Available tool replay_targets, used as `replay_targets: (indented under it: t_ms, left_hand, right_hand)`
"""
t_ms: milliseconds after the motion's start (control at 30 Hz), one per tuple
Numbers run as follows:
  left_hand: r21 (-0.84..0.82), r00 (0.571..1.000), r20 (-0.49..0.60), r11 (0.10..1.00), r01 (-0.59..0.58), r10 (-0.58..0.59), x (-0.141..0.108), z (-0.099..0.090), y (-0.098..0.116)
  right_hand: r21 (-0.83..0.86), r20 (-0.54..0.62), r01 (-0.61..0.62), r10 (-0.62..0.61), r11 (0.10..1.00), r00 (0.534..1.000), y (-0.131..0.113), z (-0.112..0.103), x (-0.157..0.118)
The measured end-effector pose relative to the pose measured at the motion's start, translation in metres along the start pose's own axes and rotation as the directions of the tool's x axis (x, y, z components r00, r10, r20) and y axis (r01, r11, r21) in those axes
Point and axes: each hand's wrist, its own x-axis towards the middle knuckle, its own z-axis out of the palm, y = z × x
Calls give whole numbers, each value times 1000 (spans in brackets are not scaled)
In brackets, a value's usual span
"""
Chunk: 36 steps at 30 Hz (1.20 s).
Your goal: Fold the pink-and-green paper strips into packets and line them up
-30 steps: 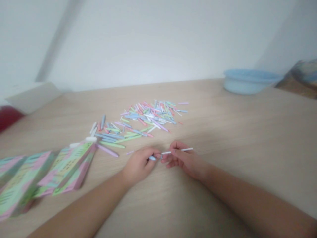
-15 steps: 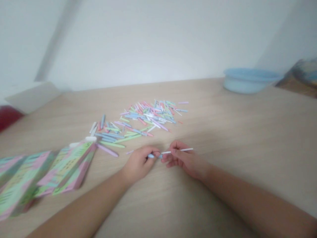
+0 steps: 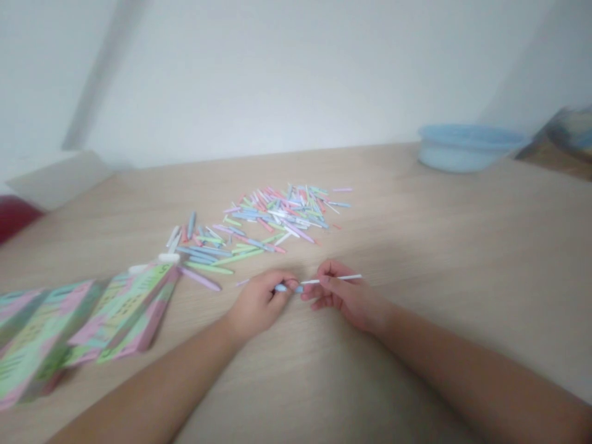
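My left hand (image 3: 263, 304) is closed in a pinch around a short blue pen barrel (image 3: 280, 288), with part of it hidden by the fingers. Just to its right, my right hand (image 3: 345, 293) pinches a thin white pen refill (image 3: 350, 277) between thumb and index finger, its other fingers curled loosely. The refill's left tip points at the end of the blue barrel; blur hides whether they touch. Beyond the hands lies a loose pile of pen parts (image 3: 282, 213) in blue, pink, green, purple and white. A purple pen barrel (image 3: 200, 279) rests left of my left hand.
Several pastel printed boxes (image 3: 124, 308) lie at the left, some stacked. A light blue basin (image 3: 456, 154) stands at the back right of the wooden table (image 3: 462, 246). At the far left are a pale box-like object (image 3: 60, 179) and something red (image 3: 16, 216).
Both hands keep nearly the same place and grip, with the white refill still held against or close to the blue barrel's end. The view has shifted very slightly.
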Motion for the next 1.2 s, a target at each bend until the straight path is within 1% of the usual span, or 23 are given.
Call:
replay_targets:
  t_ms: [800,967,1100,1200]
  left_hand:
    - [9,1000,9,1000,-9,9,0,-1,0]
    - [-1,999,19,1000,-28,28,1,-1,2]
    - [0,999,15,1000,-29,29,1,-1,1]
    - [-11,999,24,999,-43,43,0,-1,1]
  right_hand:
    - [-6,-3,-13,13,1000,1000,-3,2,-1]
    - [-12,0,-1,1,1000,1000,-2,1,-1]
    - [-43,8,-6,7,999,1000,-1,1,-1]
    - [-123,9,5,-4,992,1000,-4,3,-3]
